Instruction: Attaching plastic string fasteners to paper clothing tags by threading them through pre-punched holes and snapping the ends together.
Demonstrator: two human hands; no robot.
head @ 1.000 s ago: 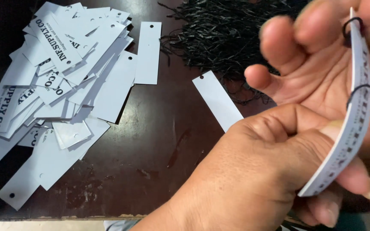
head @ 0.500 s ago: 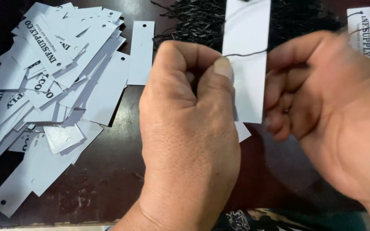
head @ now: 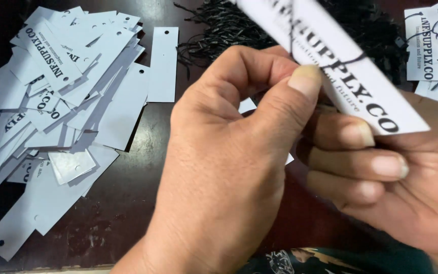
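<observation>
— Dark table (head: 128, 213) is seen from the head view, strewn with white tags (head: 62, 101) at left; black strings (head: 229, 25) are heaped behind.

— And the held tag (head: 340, 66)?

— It is pinched by the left hand (head: 219, 177) at thumb and forefinger, backed by the right hand (head: 406, 177) with curled fingers; its long axis is slanted down to the right.

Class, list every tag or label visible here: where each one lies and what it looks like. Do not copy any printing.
Held tag: between both hands, top centre; long white card, black print, black string around it.
Loose tag pile: left on the dark table; white rectangles with punched holes, some blank, some printed.
Strung tags: top right; white, black print, black loops.
</observation>
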